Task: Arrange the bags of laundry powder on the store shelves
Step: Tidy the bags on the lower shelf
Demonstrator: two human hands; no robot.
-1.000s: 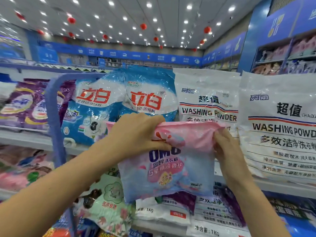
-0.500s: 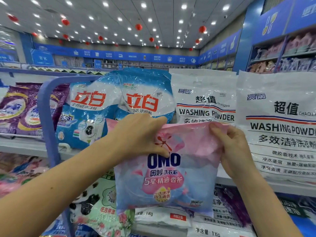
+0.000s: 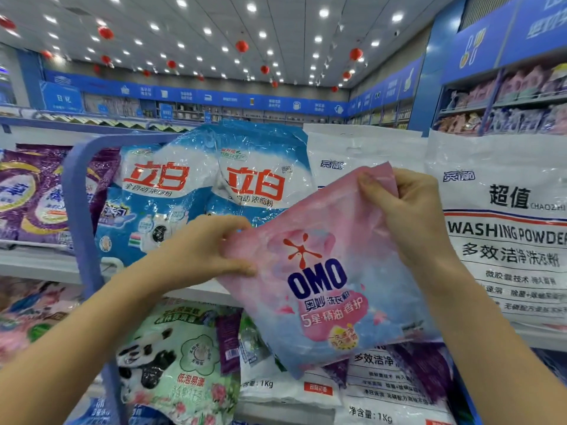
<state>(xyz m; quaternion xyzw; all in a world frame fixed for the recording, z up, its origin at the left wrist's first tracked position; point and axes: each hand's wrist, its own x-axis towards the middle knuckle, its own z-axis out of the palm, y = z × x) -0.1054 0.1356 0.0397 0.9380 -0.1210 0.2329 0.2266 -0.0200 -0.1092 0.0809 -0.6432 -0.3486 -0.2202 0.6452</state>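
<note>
We pinched the tilted OMO bag (image 3: 325,283) at its top corners, right hand (image 3: 408,216) higher than left hand (image 3: 202,253).

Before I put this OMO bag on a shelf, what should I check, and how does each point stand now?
1. Left hand grips the OMO bag at its left edge: ok.
2. Right hand pinches the bag's top right corner: ok.
3. Bag level: not ok; it is tilted, with the right corner higher.
4. Label faces the camera and reads upright: ok.
5. Free gap on the upper shelf: cannot tell; the blue bags and the white bag fill the row in view.
6. Bag clear of the stock behind it: cannot tell.
</note>
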